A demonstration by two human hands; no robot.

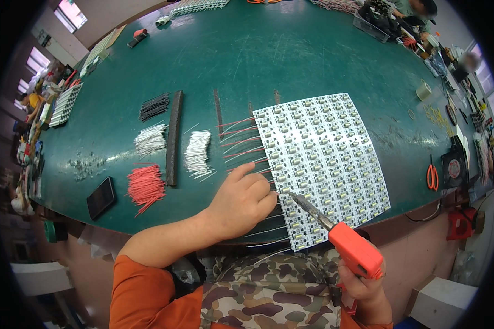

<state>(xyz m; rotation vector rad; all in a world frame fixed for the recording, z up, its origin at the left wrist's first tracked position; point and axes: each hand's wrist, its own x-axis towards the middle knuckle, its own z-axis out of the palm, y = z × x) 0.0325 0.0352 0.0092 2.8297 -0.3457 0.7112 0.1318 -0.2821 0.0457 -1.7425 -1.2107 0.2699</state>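
Note:
A white circuit board sheet (328, 159), covered with rows of small components, lies slightly turned at the table's near edge. Red, white and dark wires (239, 143) stick out from its left side. At that side my left hand (246, 196) is closed, thumb and fingers pinching a thin wire against the board's edge; its far end is hidden under the fingers. My right hand (362, 284) grips a red soldering gun (354, 249) from below. The metal tip slants up to the left and meets the board close to my left fingertips.
Left of the board lie white wires (198, 153), a dark bar (174, 140), black wires (154, 107), more white wires (150, 140), red wires (146, 187) and a phone (101, 198). Orange-handled scissors (432, 175), a black fan (454, 167) and a spool (423, 90) sit right. Other people work farther off.

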